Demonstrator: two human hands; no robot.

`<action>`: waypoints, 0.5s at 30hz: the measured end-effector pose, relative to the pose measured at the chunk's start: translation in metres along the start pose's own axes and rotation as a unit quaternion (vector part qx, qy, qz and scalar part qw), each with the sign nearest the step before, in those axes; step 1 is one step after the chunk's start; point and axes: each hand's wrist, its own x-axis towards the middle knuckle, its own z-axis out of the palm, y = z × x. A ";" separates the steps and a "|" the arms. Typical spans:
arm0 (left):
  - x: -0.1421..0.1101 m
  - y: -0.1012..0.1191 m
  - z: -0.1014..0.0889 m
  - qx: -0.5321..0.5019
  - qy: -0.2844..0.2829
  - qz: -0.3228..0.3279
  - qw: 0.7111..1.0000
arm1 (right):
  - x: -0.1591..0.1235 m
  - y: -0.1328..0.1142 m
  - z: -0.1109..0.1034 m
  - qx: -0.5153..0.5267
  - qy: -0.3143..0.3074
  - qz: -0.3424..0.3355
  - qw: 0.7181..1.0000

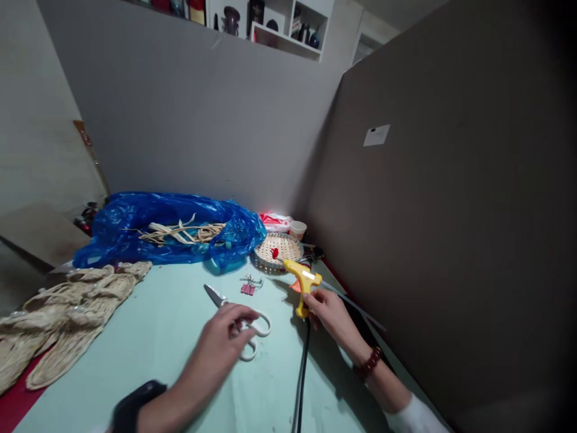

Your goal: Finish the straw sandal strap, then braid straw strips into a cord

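Where panels (234, 120) flank the mint tabletop (166, 313), the right grip (325, 308) pinches a glue gun (305, 279), left (222, 338) unclear.

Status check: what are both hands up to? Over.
Right hand holding yellow glue gun. Left hand at scissors, grip unclear. Black cord running between the arms.

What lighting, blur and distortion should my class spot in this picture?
Head view: the left hand looks slightly blurred; highlights glint on the blue plastic bag; a dark shadow lies on the table beneath the right hand, which grips the yellow glue gun; the upper right corner falls to black; the lines of the grey partitions slant steeply, as with a wide lens.
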 end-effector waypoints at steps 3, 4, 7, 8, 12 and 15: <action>-0.011 -0.011 -0.032 0.067 0.013 0.001 0.998 | 0.005 0.001 0.002 -0.060 -0.026 0.013 0.998; -0.014 -0.014 -0.039 0.085 0.018 -0.003 0.996 | 0.006 0.001 0.003 -0.078 -0.030 0.015 0.996; -0.020 -0.021 -0.051 0.117 0.014 -0.019 0.993 | 0.007 0.001 0.005 -0.135 -0.023 0.007 0.991; -0.021 -0.023 -0.052 0.122 0.010 -0.022 0.992 | 0.006 0.001 0.004 -0.156 -0.012 0.000 0.988; -0.021 -0.030 -0.051 0.115 -0.013 -0.029 0.993 | -0.001 -0.007 0.000 -0.252 0.050 -0.050 0.965; -0.017 -0.035 -0.051 0.093 -0.037 -0.037 0.994 | -0.005 -0.023 0.009 -0.303 0.050 -0.102 0.946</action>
